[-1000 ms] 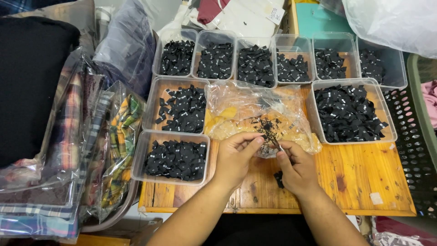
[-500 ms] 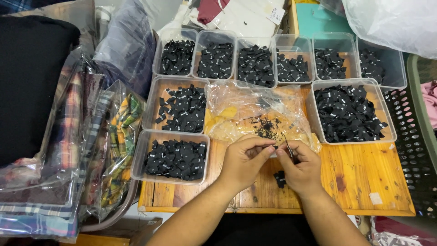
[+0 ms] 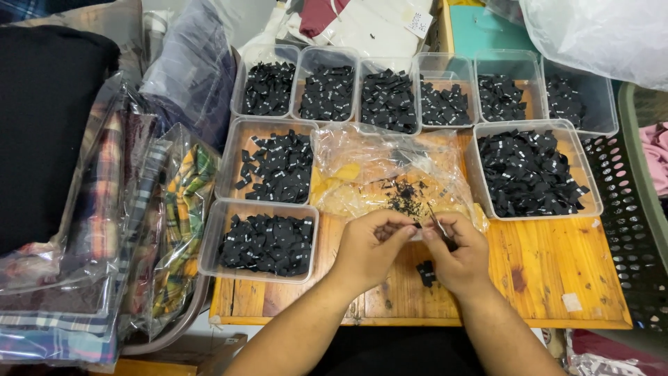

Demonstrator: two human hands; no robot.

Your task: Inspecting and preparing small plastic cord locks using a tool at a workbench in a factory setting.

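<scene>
Two hands: the left hand (image 3: 372, 247) and the right hand (image 3: 456, 252) were held close together, fingertips almost touching, over the wooden table (image 3: 543, 278).
Left fingers: curled shut; what was pinched could not be told.
Right fingers: closed around a thin metal tool (image 3: 436, 224), maybe small scissors.
Small black label (image 3: 426, 273): seen on the table just under the hands.
Clear plastic bag (image 3: 390, 174): laid just past the fingers, with black thread scraps (image 3: 405, 196) on it.
Plastic tubs (image 3: 268, 240): filled with black labels, set around the bag.
</scene>
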